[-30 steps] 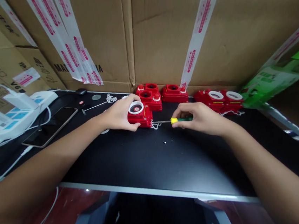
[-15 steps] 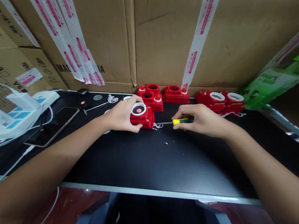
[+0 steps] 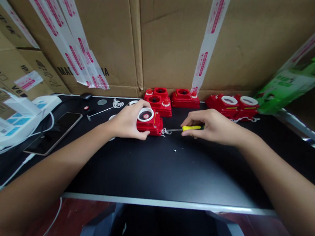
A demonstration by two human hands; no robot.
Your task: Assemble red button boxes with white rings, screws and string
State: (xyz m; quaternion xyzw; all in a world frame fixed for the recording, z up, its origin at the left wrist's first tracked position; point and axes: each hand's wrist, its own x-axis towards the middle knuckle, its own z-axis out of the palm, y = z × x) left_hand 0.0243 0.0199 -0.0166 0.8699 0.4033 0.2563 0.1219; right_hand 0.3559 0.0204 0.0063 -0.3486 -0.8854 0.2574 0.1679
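My left hand [image 3: 132, 121] grips a red box-shaped housing [image 3: 153, 125] with a white ring on top, holding it against the black table. My right hand [image 3: 211, 126] is closed round the yellow-and-green handle of a screwdriver [image 3: 191, 128]. Its shaft points left, and the tip reaches the housing's right end, beside a small bunch of white cord [image 3: 166, 132]. I cannot make out exactly what the tip touches. A small screw [image 3: 174, 150] lies on the table in front of the screwdriver.
More red housings [image 3: 185, 99] stand along the cardboard wall, including a pair with white rings [image 3: 229, 100]. A phone [image 3: 54, 132], a white power strip [image 3: 15, 119] with cables and a thin metal rod [image 3: 100, 112] lie left. A green-and-white bag [image 3: 288, 86] stands right.
The screwdriver handle has turned in my right hand, so more of its yellow side faces up. My left hand and the housing stay in place.
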